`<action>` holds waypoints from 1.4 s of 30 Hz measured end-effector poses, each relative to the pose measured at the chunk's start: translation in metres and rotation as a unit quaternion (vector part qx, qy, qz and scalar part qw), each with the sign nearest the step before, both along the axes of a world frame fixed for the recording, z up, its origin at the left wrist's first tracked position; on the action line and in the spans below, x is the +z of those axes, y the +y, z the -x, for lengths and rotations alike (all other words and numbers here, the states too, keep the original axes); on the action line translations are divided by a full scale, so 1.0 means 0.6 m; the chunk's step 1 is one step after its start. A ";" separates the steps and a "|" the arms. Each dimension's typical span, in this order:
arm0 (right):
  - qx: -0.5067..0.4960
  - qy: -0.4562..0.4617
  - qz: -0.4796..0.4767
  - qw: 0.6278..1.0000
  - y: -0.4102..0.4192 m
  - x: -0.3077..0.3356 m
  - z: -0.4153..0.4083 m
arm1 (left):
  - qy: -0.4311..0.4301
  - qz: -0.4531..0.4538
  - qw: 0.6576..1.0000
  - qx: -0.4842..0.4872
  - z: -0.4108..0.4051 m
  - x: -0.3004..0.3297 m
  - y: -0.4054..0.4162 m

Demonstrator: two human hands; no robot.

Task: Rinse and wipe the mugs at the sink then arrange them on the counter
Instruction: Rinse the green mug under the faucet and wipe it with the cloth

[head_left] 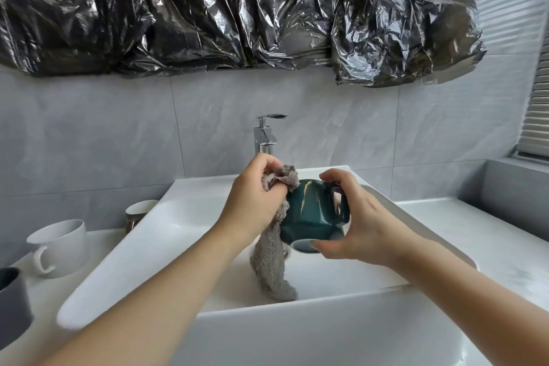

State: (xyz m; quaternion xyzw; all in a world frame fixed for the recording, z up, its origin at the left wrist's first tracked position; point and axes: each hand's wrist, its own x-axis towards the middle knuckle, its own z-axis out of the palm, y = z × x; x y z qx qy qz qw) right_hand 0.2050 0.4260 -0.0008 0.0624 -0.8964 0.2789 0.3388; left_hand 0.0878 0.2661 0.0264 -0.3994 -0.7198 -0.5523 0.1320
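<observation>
Over the white sink (124, 249) I hold a dark green mug (312, 214) on its side, its base turned toward me. My right hand (359, 220) grips it around the handle and base. My left hand (255, 199) presses a grey cloth (271, 264) against the mug's left side; the cloth's tail hangs down into the basin. A white mug (59, 246) stands upright on the left counter, handle toward me. Behind it a second white-rimmed mug (139, 212) is half hidden by the sink's edge. A grey cup (13, 303) stands at the far left.
A chrome tap (264, 137) rises behind the sink; no water is visible running. White counter (475, 235) stretches to the right of the sink. Crinkled black plastic sheeting (237, 9) hangs on the wall above. Window blinds (534, 116) are at the right.
</observation>
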 end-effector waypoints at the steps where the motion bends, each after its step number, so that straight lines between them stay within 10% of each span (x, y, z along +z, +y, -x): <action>1: -0.002 0.005 0.003 1.000 0.001 0.000 0.001 | -0.017 -0.004 1.000 -0.012 0.002 -0.002 -0.001; 7: -0.011 0.013 0.017 1.000 0.001 0.003 0.004 | 0.046 0.011 0.985 -0.164 -0.018 -0.015 -0.033; 19: 0.017 -0.023 0.013 1.000 0.003 0.008 -0.011 | -0.309 0.039 0.922 -0.229 0.019 0.000 -0.029; 29: -0.090 -0.048 -0.316 0.943 -0.002 0.004 0.016 | -0.267 0.110 0.936 -0.201 0.009 -0.007 -0.018; 42: -0.073 -0.086 -0.193 0.975 -0.004 -0.008 0.039 | -0.015 0.048 0.997 -0.051 0.013 -0.024 -0.004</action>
